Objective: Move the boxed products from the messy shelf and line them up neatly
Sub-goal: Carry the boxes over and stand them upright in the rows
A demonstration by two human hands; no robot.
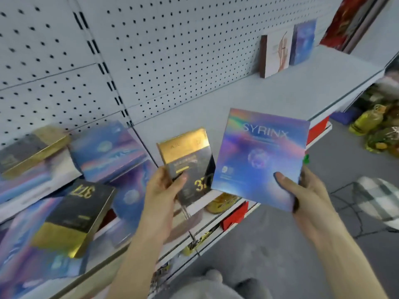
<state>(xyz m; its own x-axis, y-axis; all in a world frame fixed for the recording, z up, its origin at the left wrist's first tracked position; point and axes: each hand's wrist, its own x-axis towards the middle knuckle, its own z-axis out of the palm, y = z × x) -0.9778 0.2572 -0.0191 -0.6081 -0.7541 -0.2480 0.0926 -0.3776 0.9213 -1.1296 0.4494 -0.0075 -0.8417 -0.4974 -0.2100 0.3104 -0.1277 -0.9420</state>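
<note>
Left hand (164, 188) grip pinches black-gold box (190, 165); right hand (302, 190) grip holds SYRINX box (259, 156)

Bright, cool, even light leaves only faint shadows on the white metal shelf (280, 89). The pile of blue-purple and black-gold cardboard boxes (103, 152) at lower left is motion-blurred, and the wide lens bows lines near the edges.

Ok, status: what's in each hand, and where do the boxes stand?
Left hand grips black-and-gold box. Right hand holds blue SYRINX box. Two upright boxes lined up far right; messy pile at left. Shelf between them bare.
</note>
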